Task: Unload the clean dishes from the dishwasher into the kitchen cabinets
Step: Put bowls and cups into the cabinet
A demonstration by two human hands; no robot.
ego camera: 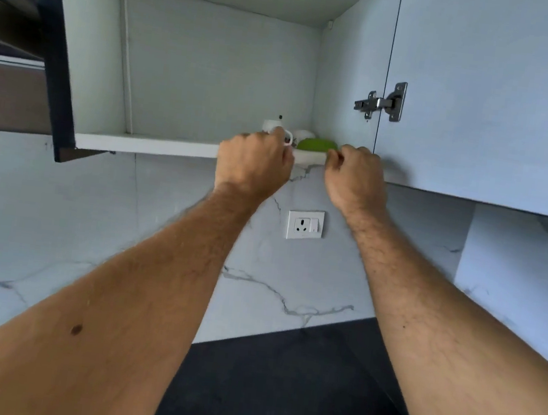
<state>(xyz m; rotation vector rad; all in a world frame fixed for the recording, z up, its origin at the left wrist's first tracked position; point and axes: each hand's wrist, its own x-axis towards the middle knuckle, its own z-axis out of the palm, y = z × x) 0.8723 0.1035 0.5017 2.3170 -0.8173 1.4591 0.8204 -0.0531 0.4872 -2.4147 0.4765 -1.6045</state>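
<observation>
**A:** Start at your left. What's out there?

**B:** Well to the left of your left hand (254, 161) a dark cabinet door (60, 53) hangs open. The shelf (145, 145) of the open cabinet runs from there to your hands, and both hands are raised to its front edge.

**A:** And the left hand itself?

**B:** Its fingers are curled, knuckles towards you. A fingertip touches the handle of a white cup (277, 130) standing on the shelf just behind that hand. Whether you actually grip the handle I cannot tell; the hand hides it.

**A:** Between the hands?

**B:** A second white cup (304, 134) stands further back, and a green dish (316, 144) rests in a white bowl (308, 156) near the shelf edge. Below, between your wrists, a white wall socket (305, 225) sits on the marble backsplash (91, 219).

**A:** The right hand?

**B:** Your right hand (355, 177) is curled too, its fingertips pinched together at the rim beside the green dish. It seems to touch the white bowl, but the contact is blurred.

**A:** Further right?

**B:** Above and just right of that hand is a metal hinge (380, 101) on the open pale door (486, 95). Beneath your right forearm lies the dark countertop (294, 399).
</observation>
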